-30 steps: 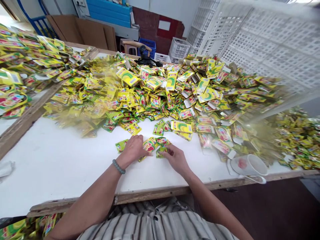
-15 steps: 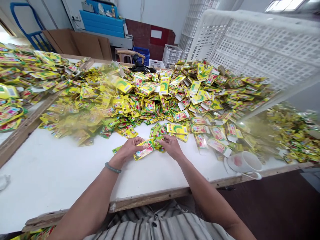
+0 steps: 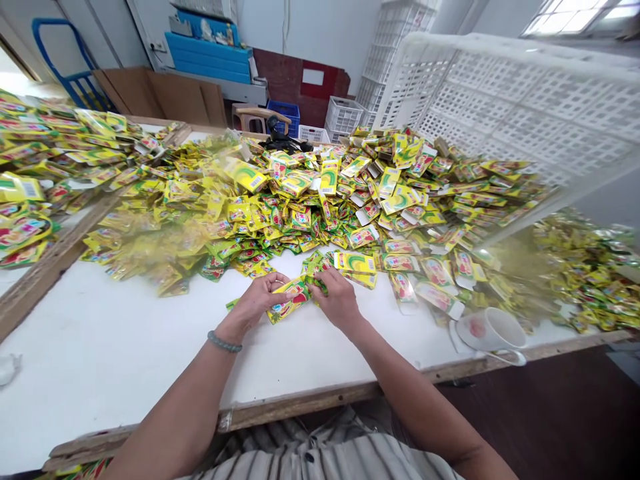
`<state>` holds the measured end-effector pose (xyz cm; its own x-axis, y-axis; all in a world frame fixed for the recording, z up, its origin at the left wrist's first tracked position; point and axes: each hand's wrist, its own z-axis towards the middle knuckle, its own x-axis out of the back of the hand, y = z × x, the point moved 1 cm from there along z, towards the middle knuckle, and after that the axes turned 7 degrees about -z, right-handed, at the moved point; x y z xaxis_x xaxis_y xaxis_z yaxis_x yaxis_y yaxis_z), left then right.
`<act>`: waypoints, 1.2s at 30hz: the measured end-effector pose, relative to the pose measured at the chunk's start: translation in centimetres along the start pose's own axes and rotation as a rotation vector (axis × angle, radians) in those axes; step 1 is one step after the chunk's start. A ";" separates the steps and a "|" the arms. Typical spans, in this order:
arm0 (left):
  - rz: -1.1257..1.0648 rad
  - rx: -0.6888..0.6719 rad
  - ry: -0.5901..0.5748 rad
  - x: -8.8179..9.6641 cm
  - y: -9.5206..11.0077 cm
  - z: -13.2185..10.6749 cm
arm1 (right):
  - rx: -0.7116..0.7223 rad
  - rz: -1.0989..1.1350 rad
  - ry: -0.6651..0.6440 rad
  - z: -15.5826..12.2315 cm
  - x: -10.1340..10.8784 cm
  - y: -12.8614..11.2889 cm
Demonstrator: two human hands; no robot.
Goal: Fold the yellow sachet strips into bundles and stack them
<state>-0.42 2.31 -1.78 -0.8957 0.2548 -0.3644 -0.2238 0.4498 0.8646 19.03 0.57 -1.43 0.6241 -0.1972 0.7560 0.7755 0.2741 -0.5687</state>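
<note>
My left hand [image 3: 256, 301] is closed on a small stack of yellow-green sachets [image 3: 291, 298], holding it just above the white table [image 3: 125, 347]. My right hand [image 3: 336, 299] rests on the loose sachets [image 3: 317, 268] right beside that stack, fingers curled over them. A bead bracelet [image 3: 225, 344] circles my left wrist. Behind both hands a large heap of sachets [image 3: 320, 193] covers the middle of the table.
A white cup [image 3: 493, 330] lies on its side near the table's front right edge. A big white lattice crate [image 3: 520, 100] is tilted over the heap at right. More sachets [image 3: 45, 167] pile on the left table. A wooden strip [image 3: 310, 397] edges the table front.
My left hand has lifted sachets off the table into a small stack. My right hand has moved forward and left to the sachets beside it. The view has shifted slightly.
</note>
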 end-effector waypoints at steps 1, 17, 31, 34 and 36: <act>0.003 -0.011 -0.004 0.1 0.0 0.0 | -0.054 0.062 -0.027 0.1 0.0 0.1; -0.060 -0.029 -0.087 -0.2 0.3 -0.4 | -0.392 0.580 -0.169 1.2 1.7 -0.8; -0.135 -0.016 0.073 -1.3 -0.4 0.2 | -0.507 0.882 -0.214 1.1 2.0 -0.9; -0.191 -0.030 0.089 -1.4 -0.1 0.0 | -0.467 0.849 -0.159 1.3 1.6 -1.1; -0.223 -0.030 0.099 -1.3 0.1 -0.1 | -0.407 0.753 -0.154 1.4 1.6 -1.2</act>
<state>0.70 1.89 -1.14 -0.8559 0.0668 -0.5128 -0.4297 0.4599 0.7771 18.99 1.23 0.87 0.9878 0.0385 0.1509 0.1537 -0.0831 -0.9846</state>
